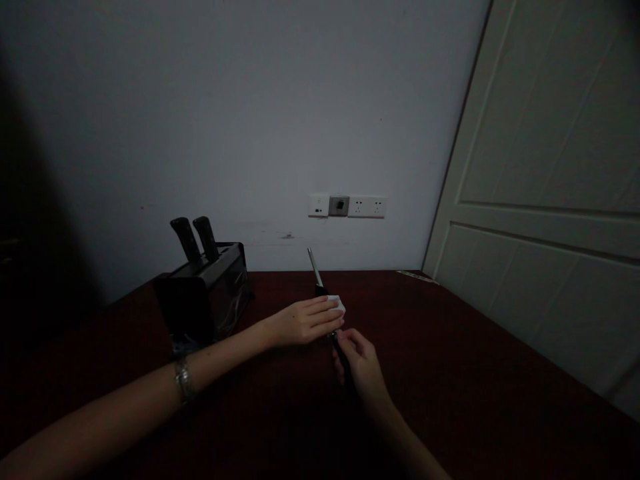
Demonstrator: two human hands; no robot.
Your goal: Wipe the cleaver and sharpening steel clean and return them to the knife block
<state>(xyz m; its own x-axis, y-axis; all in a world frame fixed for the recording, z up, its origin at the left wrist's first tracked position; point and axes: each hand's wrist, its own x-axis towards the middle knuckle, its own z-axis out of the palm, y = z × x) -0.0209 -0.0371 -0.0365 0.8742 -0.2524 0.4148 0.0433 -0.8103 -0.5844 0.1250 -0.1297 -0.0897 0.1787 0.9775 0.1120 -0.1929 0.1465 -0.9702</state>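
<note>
My right hand is closed round the dark handle of a honing steel, whose thin metal rod points up and away over the table. My left hand reaches in from the left with its fingers together, pressing a small white cloth against the rod just above the handle. A bracelet sits on my left wrist. The room is dim, so fine detail is lost.
A dark knife block with two black handles sticking up stands at the back left of the dark red table. Wall sockets sit on the white wall behind. A white door is close on the right.
</note>
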